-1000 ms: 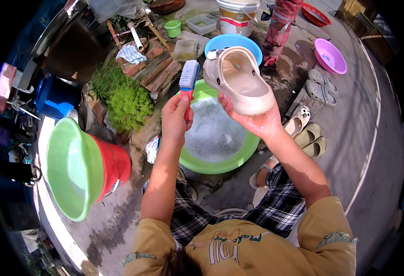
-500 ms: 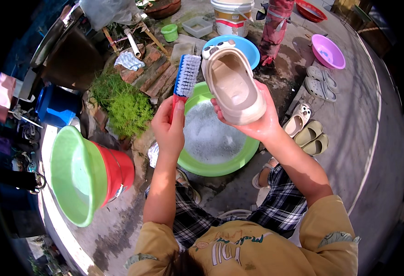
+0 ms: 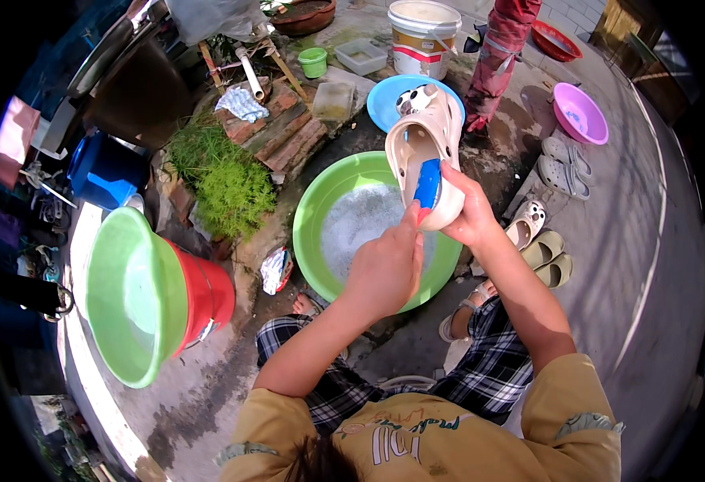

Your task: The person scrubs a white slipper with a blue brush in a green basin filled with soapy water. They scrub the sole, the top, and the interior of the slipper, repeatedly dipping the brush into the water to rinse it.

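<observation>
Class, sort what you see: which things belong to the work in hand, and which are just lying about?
Apparently in use:
brush, in the left hand
beige clog, in the right hand
green basin of suds, below

Seemingly just lying about:
stacked bricks
white pipe
bushy plant

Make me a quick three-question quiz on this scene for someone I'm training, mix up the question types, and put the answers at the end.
1. Which hand holds the brush?
2. True or false: the brush lies loose in the foamy basin.
3. Fill the gap: at the left, a green basin hides the mouth of a ____ bucket.

Key:
1. The left hand; the right hand holds the beige clog.
2. False; it is gripped in the hand, its head at the opening of the beige clog.
3. Red.
</observation>
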Motion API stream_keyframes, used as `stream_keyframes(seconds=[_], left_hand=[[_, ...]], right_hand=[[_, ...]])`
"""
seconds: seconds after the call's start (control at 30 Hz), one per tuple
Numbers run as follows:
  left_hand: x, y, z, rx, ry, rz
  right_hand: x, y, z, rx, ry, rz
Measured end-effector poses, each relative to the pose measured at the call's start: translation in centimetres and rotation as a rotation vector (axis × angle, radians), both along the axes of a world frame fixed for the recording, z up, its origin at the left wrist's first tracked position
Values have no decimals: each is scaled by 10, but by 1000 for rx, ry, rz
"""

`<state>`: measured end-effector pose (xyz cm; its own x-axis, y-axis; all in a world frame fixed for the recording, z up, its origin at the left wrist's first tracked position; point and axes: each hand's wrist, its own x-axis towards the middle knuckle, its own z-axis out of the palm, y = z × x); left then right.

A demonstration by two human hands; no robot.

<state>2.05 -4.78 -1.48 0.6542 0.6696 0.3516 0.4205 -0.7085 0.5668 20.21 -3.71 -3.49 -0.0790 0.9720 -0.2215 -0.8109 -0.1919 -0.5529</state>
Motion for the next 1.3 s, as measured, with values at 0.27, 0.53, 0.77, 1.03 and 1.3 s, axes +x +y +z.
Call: stream_keyframes(seconds=[0.27, 0.53, 0.77, 1.03, 1.3], left_hand=[[9, 54, -39, -283, -101, 223], [3, 60, -38, -340, -136, 53], [13, 26, -38, -253, -115, -39], [19, 55, -42, -327, -190, 137], [29, 75, -70, -1436, -1000, 15]], right_hand=[[-53, -11, -15, -58, -217, 226], [-46, -12, -2, -61, -286, 362], [-7, 8, -5, -29, -149, 182], [-38, -3, -16, -72, -277, 209], [-51, -18, -20, -115, -322, 170]])
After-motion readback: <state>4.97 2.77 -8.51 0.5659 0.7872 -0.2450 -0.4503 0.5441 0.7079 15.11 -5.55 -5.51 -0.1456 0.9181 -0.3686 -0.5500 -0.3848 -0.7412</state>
